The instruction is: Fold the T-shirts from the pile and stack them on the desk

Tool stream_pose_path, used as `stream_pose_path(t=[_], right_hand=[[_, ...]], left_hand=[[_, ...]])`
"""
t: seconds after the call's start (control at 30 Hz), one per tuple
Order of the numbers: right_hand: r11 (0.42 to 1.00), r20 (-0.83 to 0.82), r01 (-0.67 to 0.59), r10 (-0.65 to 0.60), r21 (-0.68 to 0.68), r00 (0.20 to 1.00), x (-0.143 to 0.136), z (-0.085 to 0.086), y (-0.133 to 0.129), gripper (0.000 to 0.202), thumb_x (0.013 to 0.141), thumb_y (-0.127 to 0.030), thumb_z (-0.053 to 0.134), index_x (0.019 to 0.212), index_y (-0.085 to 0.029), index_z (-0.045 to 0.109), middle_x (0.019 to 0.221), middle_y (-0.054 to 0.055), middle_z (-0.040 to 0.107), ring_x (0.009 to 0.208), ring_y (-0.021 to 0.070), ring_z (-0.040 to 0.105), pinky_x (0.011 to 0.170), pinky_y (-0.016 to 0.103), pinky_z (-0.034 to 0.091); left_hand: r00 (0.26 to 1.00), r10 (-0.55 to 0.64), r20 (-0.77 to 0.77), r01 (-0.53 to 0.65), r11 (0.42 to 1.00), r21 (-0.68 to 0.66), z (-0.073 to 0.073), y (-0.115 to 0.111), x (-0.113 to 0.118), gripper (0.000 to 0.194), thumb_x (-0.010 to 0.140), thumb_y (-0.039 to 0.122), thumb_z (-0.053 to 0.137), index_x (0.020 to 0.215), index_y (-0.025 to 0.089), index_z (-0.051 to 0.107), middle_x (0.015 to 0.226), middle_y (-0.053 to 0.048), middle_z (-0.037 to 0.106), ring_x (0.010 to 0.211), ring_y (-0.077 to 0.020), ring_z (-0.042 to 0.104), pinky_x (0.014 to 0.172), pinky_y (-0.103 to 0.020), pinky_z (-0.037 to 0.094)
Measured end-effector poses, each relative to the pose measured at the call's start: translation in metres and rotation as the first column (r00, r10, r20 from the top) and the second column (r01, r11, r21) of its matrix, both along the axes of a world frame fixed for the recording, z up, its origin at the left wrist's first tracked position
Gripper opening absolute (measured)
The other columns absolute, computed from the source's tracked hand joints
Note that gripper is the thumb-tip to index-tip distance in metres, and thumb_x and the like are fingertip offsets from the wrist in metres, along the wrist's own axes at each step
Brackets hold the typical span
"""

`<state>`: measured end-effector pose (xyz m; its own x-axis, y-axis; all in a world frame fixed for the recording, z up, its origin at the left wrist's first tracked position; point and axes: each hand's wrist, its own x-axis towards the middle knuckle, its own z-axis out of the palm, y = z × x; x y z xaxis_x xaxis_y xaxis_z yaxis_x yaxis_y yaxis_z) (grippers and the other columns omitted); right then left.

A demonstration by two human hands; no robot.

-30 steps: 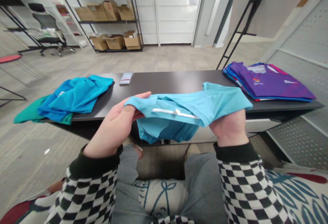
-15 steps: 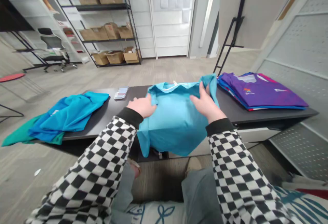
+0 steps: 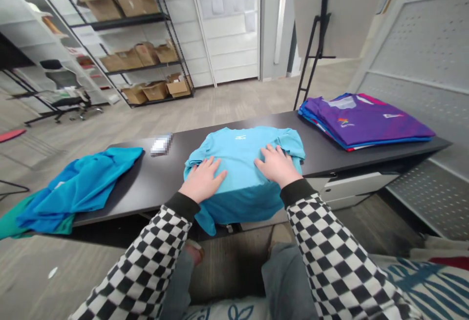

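Observation:
A light blue T-shirt (image 3: pixel 240 159) lies on the dark table (image 3: pixel 166 181) in front of me, a small white logo near its collar at the far side. Its lower part hangs over the table's near edge. My left hand (image 3: pixel 205 178) rests on the left side of the shirt with fingers spread. On the right side, my right hand (image 3: pixel 278 163) lies flat on the cloth by the sleeve, fingers apart. Neither hand grips the fabric.
A folded stack topped by a purple shirt (image 3: pixel 366 122) sits at the table's right end. Crumpled blue shirts (image 3: pixel 86 181) and a green garment (image 3: pixel 18 217) hang over the left end. A small blurred item (image 3: pixel 161 144) lies between. Drawers (image 3: pixel 355 188) are below.
The T-shirt, held up at its collar and shoulders before, now lies spread on the table. Both hands have let go and flattened on it. The view has shifted slightly.

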<state>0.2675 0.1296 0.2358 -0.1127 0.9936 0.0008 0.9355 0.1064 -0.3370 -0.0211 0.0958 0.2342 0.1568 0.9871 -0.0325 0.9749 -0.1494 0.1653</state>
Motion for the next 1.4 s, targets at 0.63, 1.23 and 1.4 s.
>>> stream_pose_path(t=[0.63,1.23,1.4], right_hand=[[0.991,-0.061,-0.116,0.12,0.071,0.991,0.007,-0.007,0.012,0.055,0.114,-0.046,0.052,0.161,-0.024,0.07,0.184,0.011,0.05,0.175,0.0366,0.04,0.136,0.058,0.042],[0.987,-0.082,-0.085,0.097,0.135,0.992,0.005,-0.009,0.024,0.047,0.11,-0.037,0.054,0.15,-0.027,0.079,0.176,0.009,0.062,0.166,0.0364,0.052,0.128,0.053,0.049],[0.987,-0.067,-0.082,0.092,0.135,0.994,0.006,-0.01,0.023,0.049,0.112,-0.039,0.052,0.151,-0.027,0.079,0.175,0.009,0.062,0.166,0.0366,0.052,0.128,0.053,0.05]], left_hand=[[1.0,0.008,0.0,-0.008,0.999,-0.05,0.013,0.058,-0.034,0.08,0.113,0.065,0.042,0.18,0.022,0.05,0.191,-0.011,0.037,0.178,-0.0359,0.033,0.144,-0.056,0.029],[0.933,0.221,-0.283,-0.2,0.975,0.102,0.029,0.087,-0.074,0.063,0.108,0.053,0.046,0.138,0.012,0.082,0.148,-0.029,0.076,0.139,-0.0493,0.071,0.118,-0.062,0.055],[0.984,0.105,-0.141,-0.087,0.988,0.131,0.001,0.082,-0.061,0.065,0.115,0.05,0.038,0.16,0.014,0.069,0.171,-0.021,0.063,0.158,-0.037,0.06,0.134,-0.05,0.043]])
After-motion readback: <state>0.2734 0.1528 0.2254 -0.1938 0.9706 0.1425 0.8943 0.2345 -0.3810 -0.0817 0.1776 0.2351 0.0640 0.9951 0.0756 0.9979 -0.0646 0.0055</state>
